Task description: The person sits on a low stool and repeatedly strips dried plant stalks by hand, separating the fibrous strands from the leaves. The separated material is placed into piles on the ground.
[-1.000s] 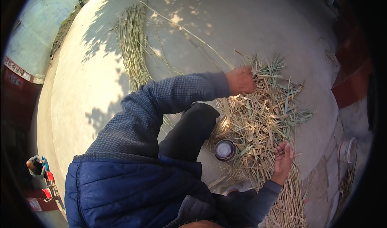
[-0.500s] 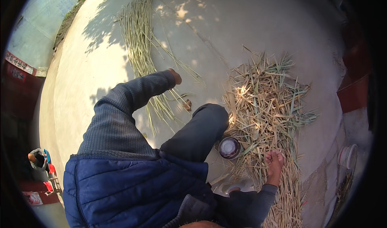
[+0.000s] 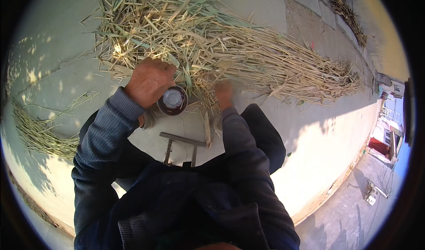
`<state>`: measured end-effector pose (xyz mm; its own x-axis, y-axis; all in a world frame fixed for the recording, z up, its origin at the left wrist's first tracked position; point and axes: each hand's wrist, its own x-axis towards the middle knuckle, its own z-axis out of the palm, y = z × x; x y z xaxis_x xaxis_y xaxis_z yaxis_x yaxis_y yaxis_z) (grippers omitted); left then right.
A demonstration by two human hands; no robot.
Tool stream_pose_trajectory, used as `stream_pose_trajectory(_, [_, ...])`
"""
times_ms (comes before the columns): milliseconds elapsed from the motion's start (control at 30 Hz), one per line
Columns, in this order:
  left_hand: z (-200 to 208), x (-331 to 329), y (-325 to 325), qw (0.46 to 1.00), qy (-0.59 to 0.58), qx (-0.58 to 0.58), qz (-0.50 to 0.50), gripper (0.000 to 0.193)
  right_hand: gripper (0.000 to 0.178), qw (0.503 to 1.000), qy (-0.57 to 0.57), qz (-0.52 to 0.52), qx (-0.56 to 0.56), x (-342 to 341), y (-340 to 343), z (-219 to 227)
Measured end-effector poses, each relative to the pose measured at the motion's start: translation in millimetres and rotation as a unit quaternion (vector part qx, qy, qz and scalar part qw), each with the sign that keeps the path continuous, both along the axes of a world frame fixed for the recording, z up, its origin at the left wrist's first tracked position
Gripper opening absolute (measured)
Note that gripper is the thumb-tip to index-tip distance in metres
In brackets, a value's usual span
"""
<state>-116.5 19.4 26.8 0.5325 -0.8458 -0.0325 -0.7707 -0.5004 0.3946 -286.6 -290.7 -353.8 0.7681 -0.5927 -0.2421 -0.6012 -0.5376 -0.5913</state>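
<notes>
A heap of dry straw-coloured stalks and leaves (image 3: 155, 26) spreads before me. At its near edge is my left hand (image 3: 151, 81), back upward and fingers curled down; whatever they hold is hidden. My right hand (image 3: 224, 94) is low over the near side of the stalks, smeared by motion, so its grip does not show. Just below my left hand, between the two hands, stands a round dark-red container (image 3: 172, 100) with a pale centre. From the heap, a long layer of stalks (image 3: 292, 66) runs off to the right.
A bundle of thin greenish stalks (image 3: 44, 132) lies on the concrete at left. Between my legs is a low frame with a crossbar (image 3: 182, 139). More dark dry stalks (image 3: 347, 13) lie at far right. Sunlit concrete (image 3: 318, 161) stretches to the right.
The view has swung right. My left hand has come from beside the greenish stalks to the straw heap by the container. My right hand, earlier closed with its palm side showing, is now blurred.
</notes>
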Motion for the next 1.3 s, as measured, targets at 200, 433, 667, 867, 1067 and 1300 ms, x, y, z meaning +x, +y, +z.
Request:
stream_pose_trajectory(200, [-34,-9,5,0.991,0.04,0.121,-0.031,0.031,0.036,0.986,-0.041,-0.142,-0.071,-41,-73,-119])
stream_pose_trajectory(433, [-24,-13,-15,0.992,0.059,0.11,-0.028,0.035,0.036,0.99,0.059,-0.13,0.01,-70,-108,-137])
stream_pose_trajectory(667, [-21,-11,-34,0.979,0.102,0.167,-0.049,0.04,0.044,0.949,0.034,-0.301,0.09,-71,-147,-141])
stream_pose_trajectory(867, [-24,-10,-43,0.976,0.112,0.179,-0.061,0.038,0.05,0.914,-0.065,-0.398,0.045,-70,-139,-136])
stream_pose_trajectory(1067, [-27,-15,-32,0.984,0.063,0.147,-0.076,0.036,0.033,0.939,-0.088,-0.333,0.008,-53,-150,-92])
stream_pose_trajectory(1300, [-32,-18,-10,0.991,0.039,0.119,-0.042,0.036,0.016,0.587,-0.466,-0.414,0.516,39,-163,73])
